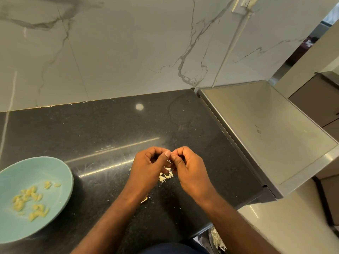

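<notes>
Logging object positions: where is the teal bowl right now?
Head view, lower left: the teal bowl sits on the black countertop, apart from and left of the left hand.

Above the black tabletop, the left hand and right hand pinched a small garlic clove over scattered peels, near a teal bowl of peeled cloves.

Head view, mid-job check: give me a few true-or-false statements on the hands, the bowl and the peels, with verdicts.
1. The left hand and right hand pinch a small piece between their fingers. True.
2. The bowl stands to the right of the hands. False: it is to their left.
3. The bowl holds pale yellow cloves. True.
4. The peels lie in the bowl. False: they lie on the dark counter beneath the hands.
</notes>
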The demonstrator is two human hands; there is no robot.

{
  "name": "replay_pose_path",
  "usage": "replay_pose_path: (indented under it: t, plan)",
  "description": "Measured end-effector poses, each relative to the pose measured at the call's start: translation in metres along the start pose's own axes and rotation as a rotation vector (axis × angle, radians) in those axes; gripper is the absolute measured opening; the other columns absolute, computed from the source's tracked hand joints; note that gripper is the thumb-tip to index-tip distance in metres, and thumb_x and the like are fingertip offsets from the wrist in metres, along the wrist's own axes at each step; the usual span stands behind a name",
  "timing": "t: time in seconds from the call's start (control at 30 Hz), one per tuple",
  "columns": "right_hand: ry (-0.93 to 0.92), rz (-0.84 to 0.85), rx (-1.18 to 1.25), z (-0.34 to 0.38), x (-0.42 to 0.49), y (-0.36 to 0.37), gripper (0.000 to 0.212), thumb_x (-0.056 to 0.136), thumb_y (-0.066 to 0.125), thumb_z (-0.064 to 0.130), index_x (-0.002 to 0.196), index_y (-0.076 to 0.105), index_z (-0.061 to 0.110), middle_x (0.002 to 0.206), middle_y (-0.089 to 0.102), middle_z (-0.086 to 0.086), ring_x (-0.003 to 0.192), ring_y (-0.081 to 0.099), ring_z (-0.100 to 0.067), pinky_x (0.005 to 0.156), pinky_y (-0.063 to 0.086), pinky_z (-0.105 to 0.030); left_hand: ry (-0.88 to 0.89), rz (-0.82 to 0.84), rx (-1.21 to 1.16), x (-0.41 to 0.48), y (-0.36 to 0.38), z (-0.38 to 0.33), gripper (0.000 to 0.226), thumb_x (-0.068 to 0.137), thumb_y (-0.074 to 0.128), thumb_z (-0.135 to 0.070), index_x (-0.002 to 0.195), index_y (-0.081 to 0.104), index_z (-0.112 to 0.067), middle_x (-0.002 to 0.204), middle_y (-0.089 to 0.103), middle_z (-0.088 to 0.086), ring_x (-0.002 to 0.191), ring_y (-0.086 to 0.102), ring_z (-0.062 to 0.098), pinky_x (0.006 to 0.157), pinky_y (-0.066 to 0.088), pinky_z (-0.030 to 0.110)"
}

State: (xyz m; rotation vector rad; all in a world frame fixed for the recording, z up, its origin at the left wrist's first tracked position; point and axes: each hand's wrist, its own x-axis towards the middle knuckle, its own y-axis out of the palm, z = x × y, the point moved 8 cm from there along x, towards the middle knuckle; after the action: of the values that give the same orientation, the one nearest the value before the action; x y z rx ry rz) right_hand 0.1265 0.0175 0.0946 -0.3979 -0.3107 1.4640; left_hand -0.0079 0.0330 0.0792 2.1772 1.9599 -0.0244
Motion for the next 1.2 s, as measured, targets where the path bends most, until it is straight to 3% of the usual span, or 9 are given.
replay_pose_path:
  t: [0.13, 0.23, 0.4, 0.67, 0.8, 0.93, 1.1, 1.2]
  plan:
    - [0.034, 0.007, 0.068, 0.004, 0.0, 0.009, 0.011, 0.102, 0.056, 0.017, 0.096, 0.064, 0.013, 0.085, 0.069, -0.003, 0.077, 0.067, -0.014, 0.069, 0.058, -0.028, -0.008, -0.049, -0.061, 0.003, -0.008, 0.004, 0.009, 0.093, 0.064, -0.009, 0.089, 0.073, -0.008, 0.077, 0.074, 0.01, 0.07, 0.069, 0.018, 0.062, 0.055, 0.025]
    - [0.189, -0.021, 0.318, -0.001, 0.0, 0.013, 0.017, 0.103, 0.052, 0.013, 0.093, 0.064, 0.007, 0.077, 0.068, -0.007, 0.069, 0.064, -0.02, 0.063, 0.056, -0.031, -0.012, -0.029, -0.138, 0.006, -0.004, 0.002, 0.01, 0.092, 0.065, -0.008, 0.09, 0.074, -0.006, 0.076, 0.072, 0.011, 0.068, 0.065, 0.017, 0.061, 0.054, 0.024]
    - [0.272, 0.02, 0.601, 0.008, 0.008, 0.012, 0.023, 0.104, 0.047, 0.009, 0.089, 0.064, 0.005, 0.07, 0.061, -0.004, 0.063, 0.056, -0.012, 0.055, 0.048, -0.023, -0.034, 0.014, -0.254, 0.013, 0.005, -0.006, 0.01, 0.091, 0.064, -0.01, 0.091, 0.073, -0.004, 0.073, 0.066, 0.01, 0.064, 0.061, 0.013, 0.059, 0.052, 0.022]
    - [0.301, 0.06, 0.728, 0.009, 0.007, 0.014, 0.025, 0.102, 0.048, 0.009, 0.084, 0.065, 0.008, 0.069, 0.06, -0.003, 0.06, 0.053, -0.01, 0.055, 0.045, -0.022, -0.167, 0.142, -0.426, 0.015, 0.014, -0.002, 0.016, 0.093, 0.058, -0.011, 0.098, 0.065, 0.003, 0.072, 0.062, 0.009, 0.062, 0.058, 0.015, 0.057, 0.051, 0.023]
    - [0.303, 0.081, 0.7, 0.007, 0.006, 0.017, 0.026, 0.103, 0.045, 0.01, 0.084, 0.062, 0.008, 0.068, 0.06, -0.002, 0.06, 0.053, -0.009, 0.054, 0.045, -0.022, -0.185, 0.115, -0.419, 0.014, 0.012, -0.001, 0.013, 0.094, 0.059, -0.01, 0.1, 0.065, 0.0, 0.071, 0.064, 0.006, 0.061, 0.058, 0.013, 0.058, 0.051, 0.023]
    - [0.252, 0.039, 0.518, 0.005, 0.008, 0.014, 0.027, 0.105, 0.044, 0.011, 0.083, 0.06, 0.01, 0.068, 0.059, 0.0, 0.062, 0.054, -0.01, 0.055, 0.047, -0.024, -0.06, -0.023, -0.24, 0.013, 0.004, -0.007, 0.007, 0.093, 0.064, -0.01, 0.096, 0.063, -0.005, 0.066, 0.067, 0.001, 0.055, 0.059, 0.01, 0.054, 0.051, 0.021]
    - [0.149, -0.019, 0.333, 0.005, 0.013, 0.008, 0.025, 0.103, 0.05, 0.011, 0.082, 0.062, 0.015, 0.072, 0.062, -0.004, 0.067, 0.058, -0.015, 0.059, 0.049, -0.027, 0.035, -0.071, -0.082, 0.011, 0.002, -0.01, 0.01, 0.095, 0.063, -0.012, 0.092, 0.07, -0.005, 0.071, 0.068, 0.012, 0.062, 0.063, 0.017, 0.059, 0.055, 0.025]
    - [0.064, -0.012, 0.255, 0.011, 0.015, 0.003, 0.027, 0.103, 0.051, 0.01, 0.078, 0.06, 0.017, 0.07, 0.061, 0.002, 0.067, 0.058, -0.013, 0.059, 0.05, -0.027, -0.037, -0.022, -0.174, 0.011, 0.005, -0.009, 0.013, 0.096, 0.061, -0.012, 0.09, 0.069, -0.003, 0.075, 0.067, 0.013, 0.065, 0.062, 0.016, 0.058, 0.052, 0.023]
